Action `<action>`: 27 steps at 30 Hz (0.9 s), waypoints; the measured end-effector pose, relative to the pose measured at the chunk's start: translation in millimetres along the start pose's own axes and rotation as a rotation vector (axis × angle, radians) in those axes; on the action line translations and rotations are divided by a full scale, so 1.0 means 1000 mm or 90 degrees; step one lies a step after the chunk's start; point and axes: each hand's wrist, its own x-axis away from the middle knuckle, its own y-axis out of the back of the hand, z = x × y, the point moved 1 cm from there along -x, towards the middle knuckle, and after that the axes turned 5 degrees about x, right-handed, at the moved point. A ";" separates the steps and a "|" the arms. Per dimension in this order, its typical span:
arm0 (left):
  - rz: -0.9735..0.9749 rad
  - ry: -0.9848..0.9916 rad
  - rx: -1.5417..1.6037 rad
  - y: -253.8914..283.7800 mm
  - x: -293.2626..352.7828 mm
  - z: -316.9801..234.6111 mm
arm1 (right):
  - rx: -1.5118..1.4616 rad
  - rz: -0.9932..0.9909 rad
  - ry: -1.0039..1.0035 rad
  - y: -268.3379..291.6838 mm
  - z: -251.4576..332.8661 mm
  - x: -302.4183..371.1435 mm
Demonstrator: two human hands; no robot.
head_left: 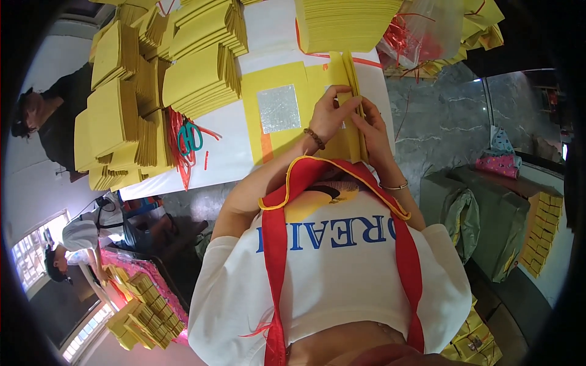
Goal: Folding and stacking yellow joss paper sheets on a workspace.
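Note:
A wide yellow paper sheet (278,76) lies on the white table in front of me, with a silver foil square (279,108) and an orange strip on it. Along its right side stands a narrow folded edge of yellow paper (352,70), several layers thick. My left hand (330,114), a beaded bracelet at its wrist, has thumb and fingers closed at this fold. My right hand (373,127), bangle on the wrist, pinches the same fold from the right. The fingers partly cover a second pale patch.
Stacks of folded yellow paper (113,116) crowd the table's left, near teal-handled scissors (190,138) and red ties (181,165). A large yellow stack (345,24) stands at the far side beside a clear bag (421,33). Two other people are off to the left.

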 end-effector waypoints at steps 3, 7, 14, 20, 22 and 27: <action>0.006 -0.014 -0.064 0.000 0.000 -0.001 | 0.015 -0.010 -0.007 -0.002 0.005 0.002; 0.010 0.009 -0.038 -0.001 0.002 -0.005 | -0.005 -0.022 -0.014 -0.003 0.007 0.003; 0.020 0.010 -0.044 0.001 0.001 0.000 | -0.022 0.000 -0.009 0.001 0.005 0.003; 0.014 0.002 -0.010 0.003 -0.002 0.005 | -0.034 -0.022 -0.033 0.002 0.004 0.000; 0.024 -0.017 -0.001 0.006 -0.007 0.011 | -0.050 -0.022 -0.035 0.003 0.003 -0.004; 0.000 -0.021 0.027 0.006 -0.010 0.015 | -0.098 -0.035 -0.072 0.001 0.008 -0.004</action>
